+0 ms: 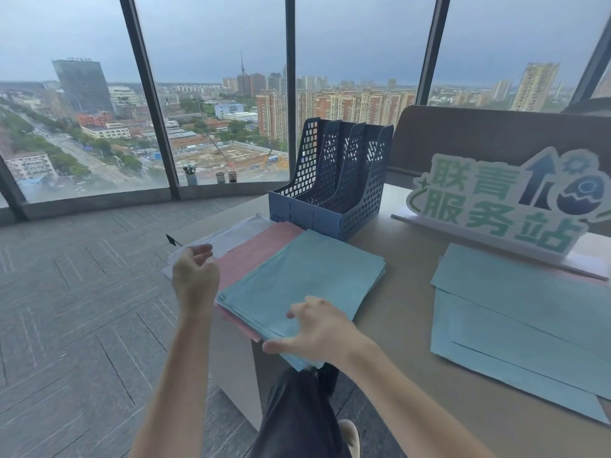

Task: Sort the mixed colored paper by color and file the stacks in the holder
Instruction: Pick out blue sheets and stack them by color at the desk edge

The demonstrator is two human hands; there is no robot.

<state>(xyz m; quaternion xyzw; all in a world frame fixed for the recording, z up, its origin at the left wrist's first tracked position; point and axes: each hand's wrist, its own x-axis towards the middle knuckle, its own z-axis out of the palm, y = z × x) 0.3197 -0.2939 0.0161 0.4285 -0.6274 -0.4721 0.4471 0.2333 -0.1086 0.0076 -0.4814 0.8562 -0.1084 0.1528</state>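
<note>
Where blue sheets (297,279) overlap, pink stack (251,256) half-hidden

Bare forearms, no sleeves; left hand (195,279) & right hand (322,328) ungloved. Dark trousers (297,411), light shoe (351,436).

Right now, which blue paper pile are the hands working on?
The blue pile in front of the holder, overlapping pink sheets; the other blue pile lies untouched by the sign.
</note>
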